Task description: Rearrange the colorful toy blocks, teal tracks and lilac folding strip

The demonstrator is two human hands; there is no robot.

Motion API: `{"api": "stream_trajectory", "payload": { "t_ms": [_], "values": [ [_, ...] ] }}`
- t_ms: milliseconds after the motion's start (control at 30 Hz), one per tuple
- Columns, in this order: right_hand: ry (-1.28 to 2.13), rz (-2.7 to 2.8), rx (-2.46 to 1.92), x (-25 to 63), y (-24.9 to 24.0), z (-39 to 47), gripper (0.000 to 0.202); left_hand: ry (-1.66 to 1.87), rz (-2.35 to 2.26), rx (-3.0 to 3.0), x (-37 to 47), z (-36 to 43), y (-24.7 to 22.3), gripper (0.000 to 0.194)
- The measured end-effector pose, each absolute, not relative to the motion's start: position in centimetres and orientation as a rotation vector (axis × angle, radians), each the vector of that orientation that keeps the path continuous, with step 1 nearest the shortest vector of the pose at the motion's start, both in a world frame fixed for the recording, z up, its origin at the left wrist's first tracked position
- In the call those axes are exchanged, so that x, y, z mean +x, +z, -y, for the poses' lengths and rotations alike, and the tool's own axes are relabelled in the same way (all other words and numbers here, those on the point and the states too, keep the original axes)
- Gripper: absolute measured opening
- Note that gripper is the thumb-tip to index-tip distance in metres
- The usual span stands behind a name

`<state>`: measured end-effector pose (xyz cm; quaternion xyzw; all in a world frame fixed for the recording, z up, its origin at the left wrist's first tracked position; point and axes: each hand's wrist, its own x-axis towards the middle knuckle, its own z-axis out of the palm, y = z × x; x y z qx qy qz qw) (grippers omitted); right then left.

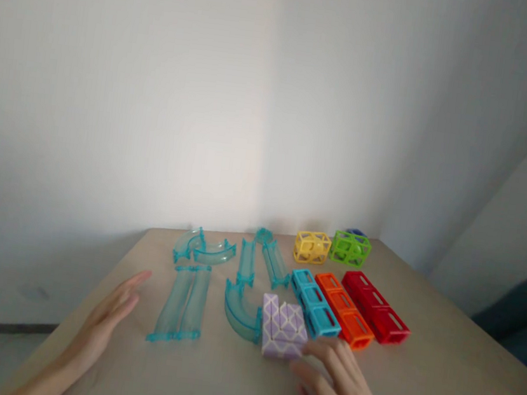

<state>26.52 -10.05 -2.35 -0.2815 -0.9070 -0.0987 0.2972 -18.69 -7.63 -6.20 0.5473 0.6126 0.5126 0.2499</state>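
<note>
At the left, my left hand hovers by the table's edge with fingers stretched out and nothing in it. Nearest to it lie two straight, clear teal track pieces side by side. My right hand is at the lower right, its fingers bent and apart beside a folded purple and white snake puzzle. The fingertips are close to the puzzle's right side; whether they touch it I cannot tell. A curved teal track piece lies against or just left of the puzzle.
Further back are curved teal tracks and straight ones. Blue, orange and red frame blocks lie in rows at the right. Yellow and green cages stand near the wall.
</note>
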Motion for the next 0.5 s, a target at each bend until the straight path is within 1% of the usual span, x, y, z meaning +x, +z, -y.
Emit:
{"api": "stream_trajectory", "payload": {
  "t_ms": [133, 233, 367, 500],
  "values": [
    [-0.218, 2.504, -0.796, 20.6, -1.6, 7.8, 0.059, 1.713, -1.657, 1.268, -15.8, 1.9, -6.1, 0.053],
    [-0.151, 2.568, -0.823, 18.8, -1.5, 6.3, 0.065, 1.739, -1.671, 1.304, -14.0, -1.4, -5.9, 0.051],
    [-0.109, 2.552, -0.872, 18.4, -1.6, 6.0, 0.056, 1.719, -1.72, 1.366, -12.8, -4.3, -5.7, 0.036],
    [-0.114, 2.482, -0.869, 18.3, -1.5, 6.2, 0.044, 1.667, -1.759, 1.422, -12.7, -6.0, -6.2, 0.027]
  ]
}}
